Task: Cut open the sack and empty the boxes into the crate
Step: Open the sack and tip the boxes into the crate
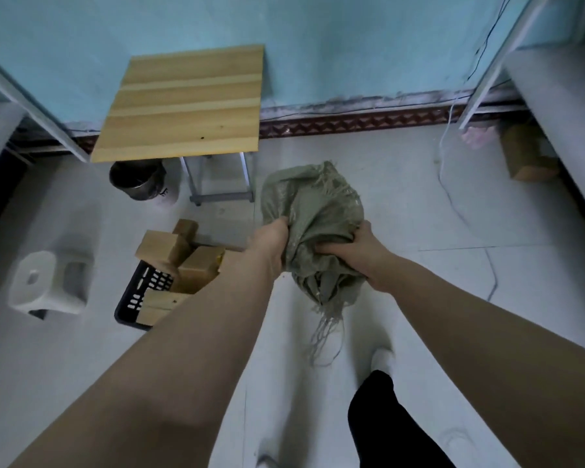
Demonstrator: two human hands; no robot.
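A crumpled grey-green woven sack (313, 211) hangs in the air in front of me, frayed threads trailing from its lower end. My left hand (274, 236) grips its left side and my right hand (355, 249) grips a bunch of it on the right. To the left on the floor sits a black slotted crate (139, 292) with several brown cardboard boxes (168, 249) piled in it, some sticking above the rim. My left forearm hides the crate's right part.
A small wooden table (186, 103) stands against the blue wall, a dark metal bucket (135, 179) under it. A white plastic stool (49, 282) lies left of the crate. Another cardboard box (524, 157) sits far right under a shelf. A cable (460, 211) runs across the floor.
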